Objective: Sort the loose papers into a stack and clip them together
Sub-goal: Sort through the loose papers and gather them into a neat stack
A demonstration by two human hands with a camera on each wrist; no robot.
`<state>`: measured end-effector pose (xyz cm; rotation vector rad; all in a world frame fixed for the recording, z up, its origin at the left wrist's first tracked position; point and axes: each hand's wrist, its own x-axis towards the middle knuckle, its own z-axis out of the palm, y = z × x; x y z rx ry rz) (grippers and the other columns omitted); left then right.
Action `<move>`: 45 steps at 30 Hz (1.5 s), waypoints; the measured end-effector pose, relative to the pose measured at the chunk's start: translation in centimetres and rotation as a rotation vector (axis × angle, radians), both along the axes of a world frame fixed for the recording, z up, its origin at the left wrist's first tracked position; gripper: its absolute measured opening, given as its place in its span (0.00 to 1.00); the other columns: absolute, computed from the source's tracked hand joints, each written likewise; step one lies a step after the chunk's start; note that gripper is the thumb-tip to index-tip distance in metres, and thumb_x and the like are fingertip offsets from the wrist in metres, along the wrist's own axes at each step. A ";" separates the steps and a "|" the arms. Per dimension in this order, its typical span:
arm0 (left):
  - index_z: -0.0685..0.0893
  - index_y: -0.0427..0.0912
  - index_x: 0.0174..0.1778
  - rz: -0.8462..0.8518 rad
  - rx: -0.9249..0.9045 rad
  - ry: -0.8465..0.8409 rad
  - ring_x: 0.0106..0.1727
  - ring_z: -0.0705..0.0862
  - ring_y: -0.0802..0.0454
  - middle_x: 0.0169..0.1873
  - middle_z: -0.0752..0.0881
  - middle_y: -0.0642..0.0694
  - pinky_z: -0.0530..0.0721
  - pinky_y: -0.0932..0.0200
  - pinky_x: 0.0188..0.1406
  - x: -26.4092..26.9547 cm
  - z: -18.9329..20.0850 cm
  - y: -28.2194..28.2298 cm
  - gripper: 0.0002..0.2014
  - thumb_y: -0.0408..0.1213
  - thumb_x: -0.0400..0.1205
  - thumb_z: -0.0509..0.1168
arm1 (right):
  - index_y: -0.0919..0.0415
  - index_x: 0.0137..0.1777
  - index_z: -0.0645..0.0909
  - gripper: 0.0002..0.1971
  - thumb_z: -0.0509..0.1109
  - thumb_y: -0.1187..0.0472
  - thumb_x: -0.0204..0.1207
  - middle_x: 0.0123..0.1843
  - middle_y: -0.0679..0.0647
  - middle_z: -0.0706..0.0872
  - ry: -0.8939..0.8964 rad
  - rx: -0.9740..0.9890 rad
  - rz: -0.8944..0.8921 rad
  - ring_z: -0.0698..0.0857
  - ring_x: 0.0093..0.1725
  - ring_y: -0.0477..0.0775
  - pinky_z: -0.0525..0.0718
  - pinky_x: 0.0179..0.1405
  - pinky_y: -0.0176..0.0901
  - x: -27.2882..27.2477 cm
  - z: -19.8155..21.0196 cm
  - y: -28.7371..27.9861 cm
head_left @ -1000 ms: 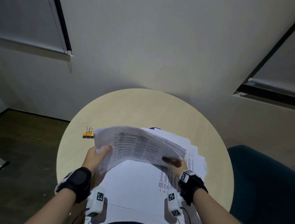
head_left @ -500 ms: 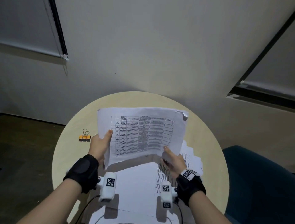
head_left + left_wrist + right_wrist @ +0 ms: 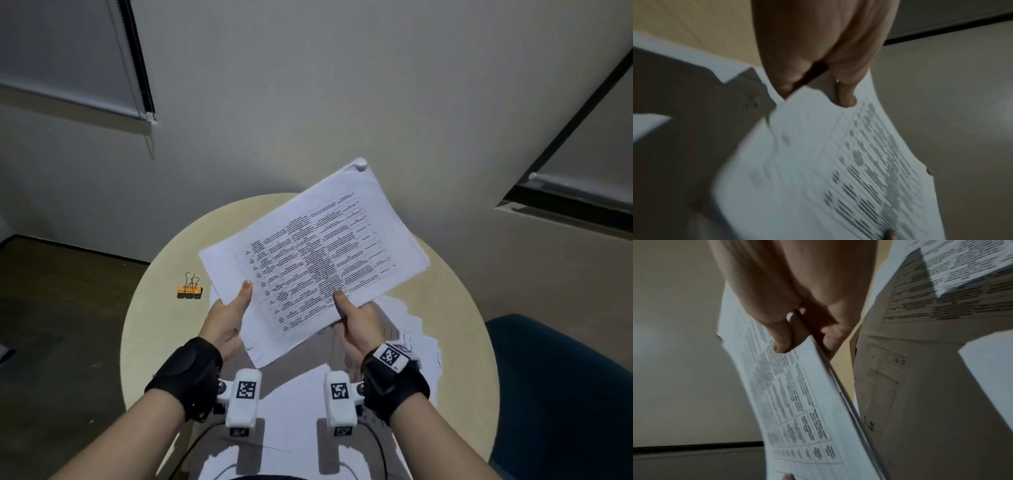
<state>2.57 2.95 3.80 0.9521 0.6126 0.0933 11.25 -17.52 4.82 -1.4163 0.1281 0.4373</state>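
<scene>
Both hands hold a sheaf of printed papers (image 3: 313, 260) up above the round table (image 3: 157, 325), tilted so its far corner points up and right. My left hand (image 3: 227, 317) pinches the near left edge, thumb on top. My right hand (image 3: 356, 317) pinches the near right edge, thumb on the print. The wrist views show the same sheaf (image 3: 838, 170) (image 3: 797, 394) gripped between thumb and fingers. More loose papers (image 3: 407, 339) lie spread on the table beneath. An orange binder clip (image 3: 189, 290) sits on the table to the left of the sheaf.
The light wooden table stands close to a pale wall (image 3: 308, 102). A dark teal chair (image 3: 561, 394) is at the right. Dark floor (image 3: 61, 325) lies to the left. Window blinds (image 3: 61, 51) hang at upper left.
The sheaf has been lifted off the pile, raised upright, then rotated clockwise so its top now tilts to the right. Both hands have kept their hold.
</scene>
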 end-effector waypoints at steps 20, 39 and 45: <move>0.78 0.34 0.66 -0.260 0.335 0.415 0.50 0.84 0.42 0.47 0.87 0.42 0.81 0.49 0.58 -4.6 -9.4 3.7 0.23 0.46 0.81 0.68 | 0.65 0.59 0.78 0.09 0.69 0.66 0.81 0.46 0.55 0.83 0.134 -0.388 0.302 0.82 0.37 0.46 0.77 0.27 0.27 -1.3 -2.9 -1.3; 0.80 0.28 0.40 0.016 0.437 0.576 0.26 0.70 0.47 0.27 0.74 0.37 0.68 0.58 0.25 -9.0 -12.7 5.6 0.14 0.38 0.81 0.67 | 0.40 0.83 0.51 0.47 0.76 0.47 0.69 0.86 0.45 0.57 -0.282 -0.872 0.602 0.57 0.84 0.48 0.58 0.83 0.46 -4.7 -8.9 -4.1; 0.79 0.30 0.39 0.026 0.430 0.566 0.27 0.70 0.47 0.26 0.74 0.38 0.67 0.56 0.27 -9.0 -12.9 5.7 0.13 0.38 0.81 0.68 | 0.52 0.83 0.28 0.68 0.75 0.29 0.60 0.85 0.62 0.30 0.176 -1.359 0.382 0.35 0.85 0.63 0.47 0.81 0.69 -3.0 -9.6 -10.1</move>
